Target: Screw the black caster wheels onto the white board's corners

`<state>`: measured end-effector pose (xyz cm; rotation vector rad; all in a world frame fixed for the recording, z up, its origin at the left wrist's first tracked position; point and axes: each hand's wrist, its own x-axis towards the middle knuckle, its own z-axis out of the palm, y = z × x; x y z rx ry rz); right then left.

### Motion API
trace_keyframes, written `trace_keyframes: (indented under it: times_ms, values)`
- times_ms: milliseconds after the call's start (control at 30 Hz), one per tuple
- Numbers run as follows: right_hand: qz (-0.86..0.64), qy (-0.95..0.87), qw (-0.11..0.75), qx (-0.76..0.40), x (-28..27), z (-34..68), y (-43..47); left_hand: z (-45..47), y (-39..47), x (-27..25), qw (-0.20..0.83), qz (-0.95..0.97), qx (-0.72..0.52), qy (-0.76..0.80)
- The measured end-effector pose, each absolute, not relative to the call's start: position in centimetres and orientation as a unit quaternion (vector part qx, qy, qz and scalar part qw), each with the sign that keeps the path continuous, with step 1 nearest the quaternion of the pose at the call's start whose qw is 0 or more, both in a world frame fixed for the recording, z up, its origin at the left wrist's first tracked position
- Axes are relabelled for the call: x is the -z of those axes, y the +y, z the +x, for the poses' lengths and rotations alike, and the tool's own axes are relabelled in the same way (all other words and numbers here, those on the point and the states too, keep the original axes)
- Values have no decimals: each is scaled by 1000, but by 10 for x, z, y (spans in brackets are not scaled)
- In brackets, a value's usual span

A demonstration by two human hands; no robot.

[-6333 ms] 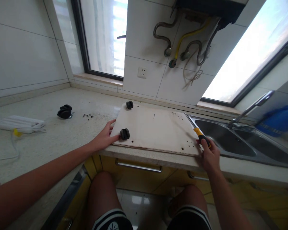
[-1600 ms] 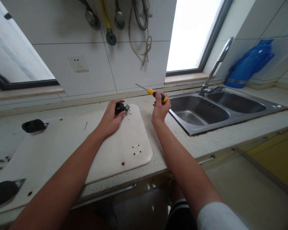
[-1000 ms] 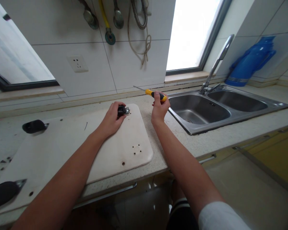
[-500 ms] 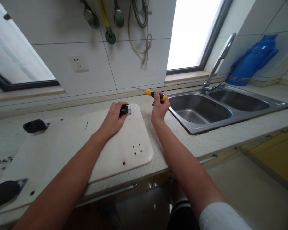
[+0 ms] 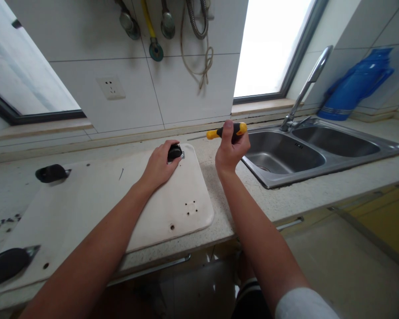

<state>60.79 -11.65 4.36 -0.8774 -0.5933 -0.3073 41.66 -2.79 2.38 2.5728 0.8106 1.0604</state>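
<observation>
My left hand [image 5: 162, 163] is closed around a black caster [image 5: 174, 152] at the far right corner of a white board [image 5: 166, 199]. A small metal plate shows at the caster's base. In my right hand [image 5: 231, 148] is a screwdriver [image 5: 214, 134] with a yellow and black handle. Its thin shaft points left, above the counter and clear of the caster. Two more black casters, one at the far left [image 5: 51, 173] and one at the near left [image 5: 8, 267], stand on the board. Screw holes [image 5: 191, 208] mark the near right corner.
Several small dark screws [image 5: 8, 220] lie on the counter at the left. A thin dark piece [image 5: 121, 173] rests on the board. To the right are a double steel sink [image 5: 269, 181] with a faucet [image 5: 306, 88] and a blue thermos [image 5: 355, 86]. Pipes and a hose [image 5: 199, 22] hang above.
My right hand has moved slightly right with the screwdriver, and its shaft has come down to nearly level. My left hand stays on the caster. The whole view has shifted a little.
</observation>
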Motion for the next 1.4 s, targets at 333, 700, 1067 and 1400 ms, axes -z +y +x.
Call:
trace_keyframes:
  times_ms: [333,700,1067,1400]
  values:
    - [-450,-372,802,129,-35,600,-118,414,-31,-26,127,874,-369,290]
    - [-464,-390,784,138,-33,597,-121,415,-32,-25,133,871,-374,290]
    - [-449,-394,791,132,-35,595,-123,415,-29,-24,141,868,-378,288]
    - [-464,-434,757,155,-33,592,-125,414,-29,-25,142,870,-375,287]
